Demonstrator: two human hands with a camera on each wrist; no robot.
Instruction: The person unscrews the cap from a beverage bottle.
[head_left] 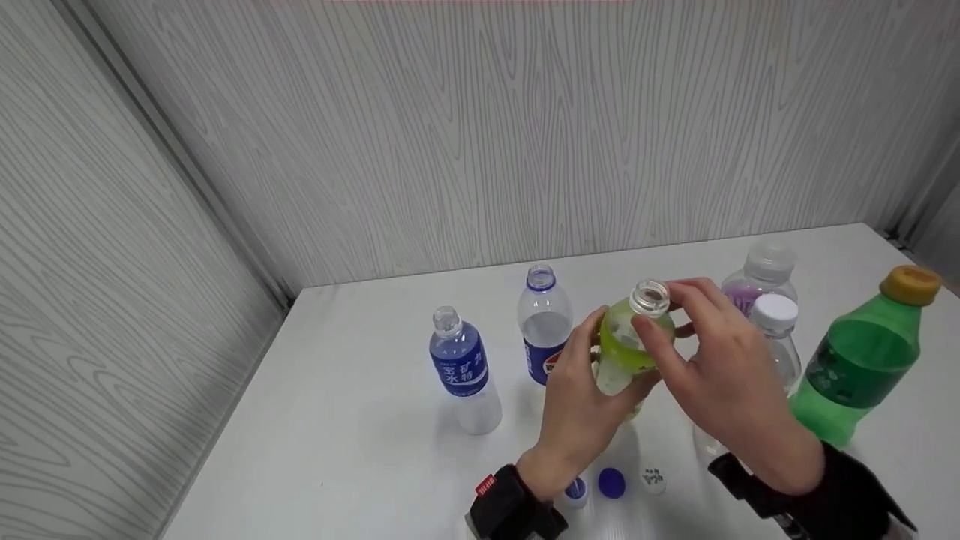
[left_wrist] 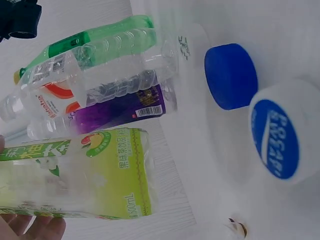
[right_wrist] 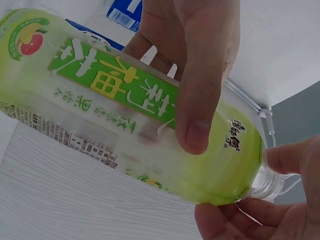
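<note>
A clear plastic tea bottle (head_left: 626,349) with a yellow-green label is tilted in the air, its mouth uncapped. My left hand (head_left: 577,412) grips its body, the thumb lying along the label in the right wrist view. My right hand (head_left: 724,367) holds the bottle's neck between thumb and fingers, which also show at the neck in the right wrist view. Below on the table lie a blue cap (head_left: 612,483), a white cap (head_left: 654,477) with dark print, and a white Pocari Sweat cap (left_wrist: 275,137), partly behind the left wrist in the head view.
Left of my hands stand an uncapped blue-labelled bottle (head_left: 460,367) and an uncapped Pepsi bottle (head_left: 544,326). To the right are a purple-labelled bottle (head_left: 761,281), a white-capped clear bottle (head_left: 780,341) and a green bottle (head_left: 862,360) with an orange cap. A grey wood-grain panel (head_left: 480,135) rises behind the table.
</note>
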